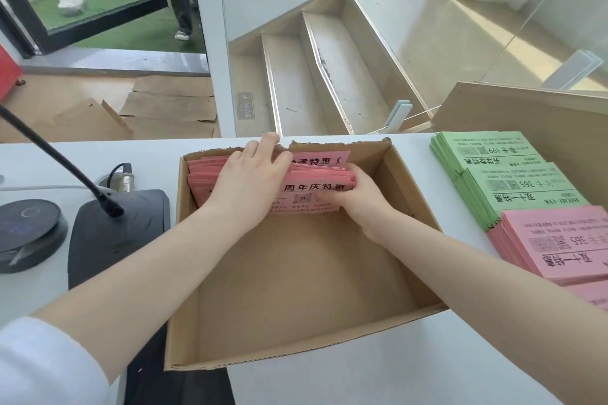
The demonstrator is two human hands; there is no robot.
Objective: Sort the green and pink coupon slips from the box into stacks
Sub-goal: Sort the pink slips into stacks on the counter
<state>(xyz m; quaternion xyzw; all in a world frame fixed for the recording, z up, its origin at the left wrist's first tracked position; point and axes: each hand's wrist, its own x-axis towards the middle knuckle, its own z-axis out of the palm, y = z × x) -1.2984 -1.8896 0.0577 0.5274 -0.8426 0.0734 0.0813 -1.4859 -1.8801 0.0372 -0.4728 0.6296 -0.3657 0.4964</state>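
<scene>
— Hands?
— Right hand (353,204) has its grip clamped on a bundle of pink paper coupon slips (312,189); left hand (250,181) rests fingers-flat over the same bundle.

— Location?
— Far end of the open brown cardboard box (296,279), on the white counter (378,381).

— Sorted stock?
— Right of the box: two green slip stacks (487,149) (523,194), then a pink slip stack (559,243) nearest.

— Left side?
— Black gooseneck microphone base (112,240).
</scene>
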